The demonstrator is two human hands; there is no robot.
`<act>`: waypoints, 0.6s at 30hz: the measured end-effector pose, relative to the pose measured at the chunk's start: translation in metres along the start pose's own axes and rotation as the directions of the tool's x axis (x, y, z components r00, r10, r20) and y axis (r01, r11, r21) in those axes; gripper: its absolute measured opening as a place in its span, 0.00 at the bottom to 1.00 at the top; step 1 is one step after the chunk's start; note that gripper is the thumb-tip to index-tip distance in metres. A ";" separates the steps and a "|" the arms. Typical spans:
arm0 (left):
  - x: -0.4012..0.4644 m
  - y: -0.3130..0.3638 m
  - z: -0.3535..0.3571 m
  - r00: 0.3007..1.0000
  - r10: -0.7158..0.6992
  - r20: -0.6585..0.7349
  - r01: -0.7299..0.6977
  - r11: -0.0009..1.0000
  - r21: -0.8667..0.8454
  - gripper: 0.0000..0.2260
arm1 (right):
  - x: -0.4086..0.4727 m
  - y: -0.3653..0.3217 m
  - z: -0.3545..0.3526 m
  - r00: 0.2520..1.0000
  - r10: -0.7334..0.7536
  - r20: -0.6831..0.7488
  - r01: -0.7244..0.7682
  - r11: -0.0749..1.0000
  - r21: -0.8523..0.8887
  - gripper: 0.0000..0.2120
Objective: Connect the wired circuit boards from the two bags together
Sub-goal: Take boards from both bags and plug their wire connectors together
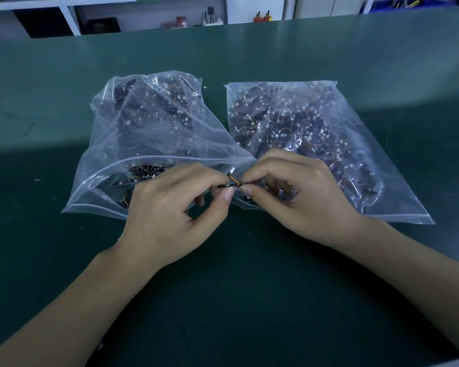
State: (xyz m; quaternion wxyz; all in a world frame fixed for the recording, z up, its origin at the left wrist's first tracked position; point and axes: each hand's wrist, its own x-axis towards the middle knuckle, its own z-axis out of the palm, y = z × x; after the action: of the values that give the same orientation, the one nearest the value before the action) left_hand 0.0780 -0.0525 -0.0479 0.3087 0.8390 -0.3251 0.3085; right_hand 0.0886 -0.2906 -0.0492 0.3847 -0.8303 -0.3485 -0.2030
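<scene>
Two clear zip bags lie side by side on the green table, each full of small dark circuit boards with thin wires and white connectors. The left bag [143,123] gapes open toward me; the right bag [316,128] lies flat. In front of them my left hand [175,207] pinches a small dark circuit board [227,185] between thumb and fingers. My right hand [294,192] pinches the other end, where orange and red wires [233,180] rise to a white connector [232,170]. The thumbs almost touch. Most of the held parts are hidden by fingers.
The green table mat [236,300] stretches around the bags. Behind the table's far edge stand white shelves [69,19] with dark boxes and small items, and two red objects [262,17] sit farther right.
</scene>
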 end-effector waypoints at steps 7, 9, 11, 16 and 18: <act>0.000 -0.001 0.001 1.000 0.004 -0.023 -0.004 1.000 0.011 0.08 | 0.001 -0.002 0.000 0.999 -0.030 -0.018 0.030 0.999 0.030 0.02; 0.000 -0.001 0.000 1.000 0.013 -0.027 -0.013 1.000 0.019 0.08 | 0.001 -0.002 0.000 0.999 -0.033 -0.027 0.034 0.999 0.041 0.03; 0.000 0.000 0.000 0.999 0.028 -0.026 -0.027 0.999 0.030 0.08 | 0.002 -0.002 -0.001 0.999 -0.030 -0.032 0.031 0.998 0.051 0.02; 0.000 0.001 0.000 1.000 0.013 -0.016 -0.013 0.999 0.034 0.08 | 0.001 -0.002 0.000 1.000 -0.014 -0.015 0.014 0.999 0.029 0.03; 0.000 0.001 0.000 1.000 0.012 -0.015 -0.011 0.999 0.040 0.08 | 0.000 -0.002 0.001 1.000 -0.002 -0.009 0.002 0.999 0.033 0.02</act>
State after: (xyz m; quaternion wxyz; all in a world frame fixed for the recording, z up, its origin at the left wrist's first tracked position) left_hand 0.0772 -0.0528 -0.0476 0.2925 0.8407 -0.3213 0.3231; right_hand 0.0875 -0.2884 -0.0488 0.3999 -0.8225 -0.3509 -0.2012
